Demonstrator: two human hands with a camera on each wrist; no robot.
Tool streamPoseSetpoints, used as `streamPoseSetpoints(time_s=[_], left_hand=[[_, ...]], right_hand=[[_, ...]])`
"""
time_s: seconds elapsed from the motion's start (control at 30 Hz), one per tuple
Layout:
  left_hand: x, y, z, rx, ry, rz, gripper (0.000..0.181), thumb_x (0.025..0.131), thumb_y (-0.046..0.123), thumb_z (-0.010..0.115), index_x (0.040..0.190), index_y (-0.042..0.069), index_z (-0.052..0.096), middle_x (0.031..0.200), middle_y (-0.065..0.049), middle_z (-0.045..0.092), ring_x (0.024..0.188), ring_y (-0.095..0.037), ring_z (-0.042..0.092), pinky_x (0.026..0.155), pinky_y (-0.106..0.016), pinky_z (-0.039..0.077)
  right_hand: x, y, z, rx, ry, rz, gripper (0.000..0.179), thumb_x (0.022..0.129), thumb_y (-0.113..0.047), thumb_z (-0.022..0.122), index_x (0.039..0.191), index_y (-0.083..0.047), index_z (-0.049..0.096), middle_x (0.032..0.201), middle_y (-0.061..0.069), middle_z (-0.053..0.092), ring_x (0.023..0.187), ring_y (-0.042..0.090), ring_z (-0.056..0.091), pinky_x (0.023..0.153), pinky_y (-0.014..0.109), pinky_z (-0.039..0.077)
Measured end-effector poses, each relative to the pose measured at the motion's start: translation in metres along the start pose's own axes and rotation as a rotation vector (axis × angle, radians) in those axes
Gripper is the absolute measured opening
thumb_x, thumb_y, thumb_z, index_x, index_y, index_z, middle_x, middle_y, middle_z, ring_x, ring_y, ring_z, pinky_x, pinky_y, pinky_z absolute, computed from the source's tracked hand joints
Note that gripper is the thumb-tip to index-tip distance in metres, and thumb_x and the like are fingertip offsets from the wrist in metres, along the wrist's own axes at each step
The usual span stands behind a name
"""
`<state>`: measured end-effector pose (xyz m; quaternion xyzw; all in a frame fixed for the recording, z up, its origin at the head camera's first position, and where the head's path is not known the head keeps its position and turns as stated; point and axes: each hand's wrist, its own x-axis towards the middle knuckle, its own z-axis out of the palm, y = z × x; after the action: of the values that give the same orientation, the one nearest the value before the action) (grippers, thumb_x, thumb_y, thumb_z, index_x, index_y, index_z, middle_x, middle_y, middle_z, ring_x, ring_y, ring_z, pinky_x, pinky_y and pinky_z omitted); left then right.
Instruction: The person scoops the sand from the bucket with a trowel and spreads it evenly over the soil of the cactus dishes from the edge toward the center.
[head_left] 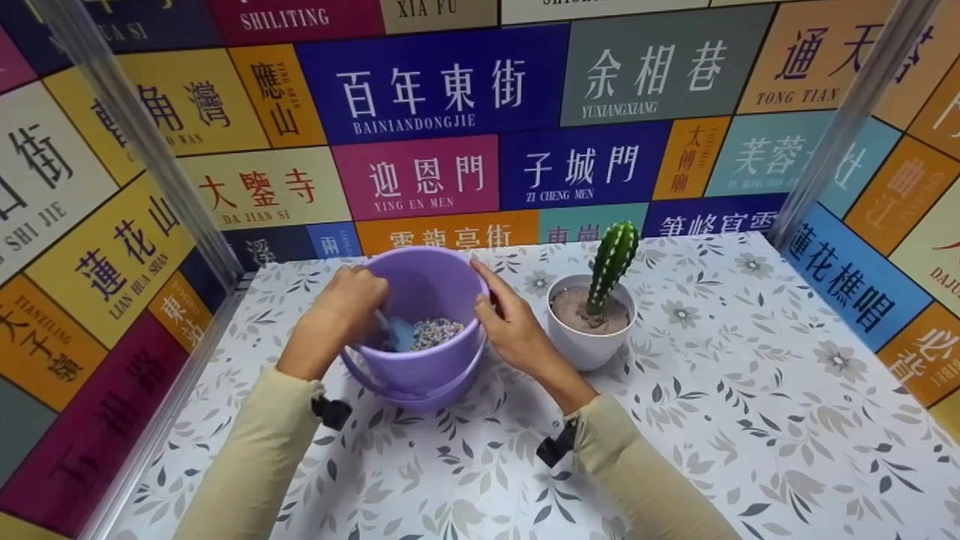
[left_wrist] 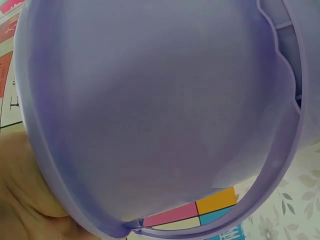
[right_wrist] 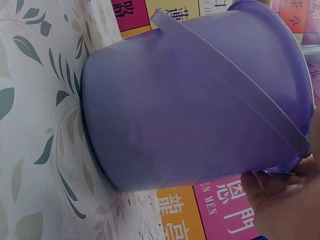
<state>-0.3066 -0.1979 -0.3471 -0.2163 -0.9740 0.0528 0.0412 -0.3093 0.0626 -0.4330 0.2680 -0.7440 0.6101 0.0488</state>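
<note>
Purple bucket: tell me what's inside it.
Inside the purple bucket are small multicoloured pellets and, next to them, a light-blue thing. The left hand reaches in; its grip and the nearest part of the bottom are hidden.

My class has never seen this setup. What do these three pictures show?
There's no machine: someone works bare-handed. The widest picture is taken from the head, looking forward and down; the other two are taken from the left and right wrists. On the patterned table are a purple bucket and a potted cactus. The right hand grips the bucket. The left hand reaches inside it, where there are small multicoloured bits and something light blue; whether it holds anything is hidden.
</note>
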Motion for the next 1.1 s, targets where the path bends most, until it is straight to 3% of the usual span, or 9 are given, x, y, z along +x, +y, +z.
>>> streamPoseSetpoints(time_s=[0.07, 0.3, 0.4, 0.5, 0.73, 0.97, 1.1], left_hand=[[0.0004, 0.0001, 0.0000, -0.010, -0.005, -0.003, 0.006, 0.079, 0.010, 0.085, 0.079, 0.005, 0.082, 0.087, -0.016, 0.079, 0.092, -0.041, 0.068, 0.091, -0.057, 0.052], [0.0002, -0.0002, 0.0012, -0.050, -0.016, -0.020, 0.006, 0.081, 0.010, 0.086, 0.079, 0.005, 0.081, 0.087, -0.016, 0.079, 0.094, -0.041, 0.067, 0.096, -0.058, 0.051], [0.0006, -0.0004, 0.0016, -0.076, -0.030, -0.024, 0.006, 0.081, 0.009, 0.085, 0.079, 0.006, 0.080, 0.088, -0.016, 0.078, 0.095, -0.043, 0.066, 0.097, -0.058, 0.050], [0.0011, -0.0008, 0.0017, -0.097, -0.040, -0.027, 0.006, 0.081, 0.008, 0.085, 0.078, 0.006, 0.080, 0.087, -0.016, 0.078, 0.095, -0.042, 0.065, 0.096, -0.058, 0.050], [0.0013, 0.0005, 0.0026, -0.125, -0.021, -0.022, 0.009, 0.081, 0.009, 0.087, 0.078, 0.006, 0.080, 0.085, -0.014, 0.078, 0.091, -0.039, 0.065, 0.096, -0.056, 0.049], [-0.0014, 0.0017, 0.0032, -0.119, 0.000, -0.003, 0.006, 0.083, 0.010, 0.088, 0.085, 0.006, 0.083, 0.088, -0.015, 0.080, 0.092, -0.039, 0.065, 0.094, -0.057, 0.049], [-0.0023, 0.0010, 0.0029, -0.111, 0.006, 0.011, 0.004, 0.083, 0.008, 0.087, 0.087, 0.007, 0.085, 0.090, -0.014, 0.081, 0.092, -0.039, 0.066, 0.093, -0.057, 0.050]], right_hand=[[0.0001, -0.0008, -0.0003, -0.005, -0.004, 0.000, 0.060, 0.112, -0.010, 0.046, 0.171, -0.012, 0.033, 0.120, 0.026, 0.060, 0.086, 0.012, 0.053, 0.083, 0.025, 0.049], [0.0003, -0.0002, -0.0001, -0.006, -0.004, 0.003, 0.060, 0.112, -0.013, 0.047, 0.171, -0.014, 0.032, 0.150, 0.020, 0.058, 0.092, 0.014, 0.056, 0.091, 0.027, 0.052], [0.0004, -0.0001, -0.0001, -0.007, -0.002, 0.000, 0.060, 0.112, -0.013, 0.047, 0.171, -0.012, 0.032, 0.153, 0.018, 0.056, 0.092, 0.014, 0.057, 0.091, 0.027, 0.052], [0.0002, -0.0005, -0.0002, -0.009, -0.008, -0.006, 0.060, 0.112, -0.013, 0.047, 0.171, -0.011, 0.032, 0.146, 0.023, 0.059, 0.090, 0.014, 0.055, 0.089, 0.027, 0.052], [-0.0007, -0.0003, -0.0013, -0.008, 0.004, -0.002, 0.060, 0.112, -0.013, 0.048, 0.171, -0.015, 0.033, 0.158, 0.016, 0.055, 0.095, 0.015, 0.058, 0.094, 0.029, 0.054], [-0.0007, 0.0006, -0.0014, 0.012, -0.008, -0.002, 0.061, 0.112, -0.014, 0.048, 0.171, -0.016, 0.032, 0.132, 0.026, 0.061, 0.090, 0.013, 0.056, 0.086, 0.025, 0.053], [-0.0006, 0.0009, -0.0012, 0.016, -0.002, 0.002, 0.061, 0.112, -0.014, 0.048, 0.171, -0.017, 0.033, 0.139, 0.023, 0.061, 0.089, 0.016, 0.057, 0.083, 0.025, 0.053]])
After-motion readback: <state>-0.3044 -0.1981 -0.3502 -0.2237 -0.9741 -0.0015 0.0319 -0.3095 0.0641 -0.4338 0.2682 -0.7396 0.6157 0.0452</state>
